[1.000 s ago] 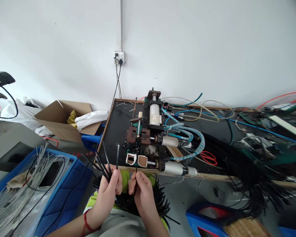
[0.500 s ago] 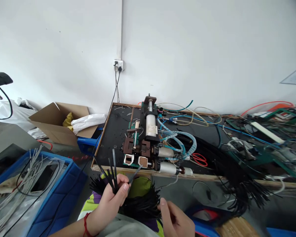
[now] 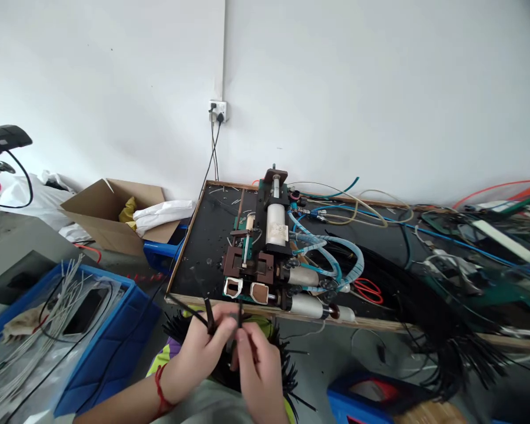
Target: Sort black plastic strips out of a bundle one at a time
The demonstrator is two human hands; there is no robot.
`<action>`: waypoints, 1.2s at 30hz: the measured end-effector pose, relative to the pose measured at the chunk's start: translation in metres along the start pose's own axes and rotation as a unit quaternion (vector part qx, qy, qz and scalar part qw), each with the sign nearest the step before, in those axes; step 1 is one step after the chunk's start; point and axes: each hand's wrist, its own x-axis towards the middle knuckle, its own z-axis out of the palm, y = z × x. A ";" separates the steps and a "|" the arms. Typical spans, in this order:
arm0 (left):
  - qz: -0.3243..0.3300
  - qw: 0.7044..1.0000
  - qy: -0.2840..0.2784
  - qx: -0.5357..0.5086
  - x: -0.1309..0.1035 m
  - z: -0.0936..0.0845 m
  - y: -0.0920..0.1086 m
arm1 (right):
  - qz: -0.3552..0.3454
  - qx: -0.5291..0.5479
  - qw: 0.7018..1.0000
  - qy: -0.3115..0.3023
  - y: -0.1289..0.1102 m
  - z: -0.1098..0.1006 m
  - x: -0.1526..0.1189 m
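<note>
My left hand [image 3: 198, 353], with a red string on its wrist, is closed around several black cables [image 3: 209, 315] whose ends stick up past the fingers. Against it, my right hand [image 3: 261, 371] pinches one black cable [image 3: 240, 313] between thumb and fingers; its lower part is hidden by the hands. Beneath both hands a thick bundle of black cables [image 3: 287, 368] lies across my lap, its cut ends fanning out on both sides. Just beyond the hands, at the bench's front edge, stands a pneumatic machine [image 3: 276, 227] with brown jaws and white-lined openings.
A dark bench [image 3: 198, 247] with a wooden rim carries hoses [image 3: 355, 259] and another black cable bundle [image 3: 441, 330] drooping over its edge. At left, a blue bin [image 3: 115, 330] holds white cables and a phone [image 3: 86, 311]. Behind it sits an open cardboard box [image 3: 101, 218].
My right hand has moved left and up from the lap bundle to meet my left hand, and now pinches a cable there. The camera view has shifted slightly.
</note>
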 end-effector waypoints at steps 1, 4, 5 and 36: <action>-0.010 1.000 -0.001 -0.009 0.003 0.001 0.000 | -0.011 -0.016 1.000 -0.024 0.002 0.002 0.000; -0.044 0.998 0.011 -0.042 0.011 0.003 -0.003 | -0.021 -0.037 0.997 -0.069 0.006 0.003 0.002; -0.056 0.997 0.016 -0.054 0.013 0.003 -0.005 | -0.010 -0.028 0.996 -0.081 0.009 0.002 0.003; -0.118 0.949 -0.005 -0.294 0.015 0.003 -0.019 | 0.208 0.587 0.782 -0.014 0.047 0.029 0.031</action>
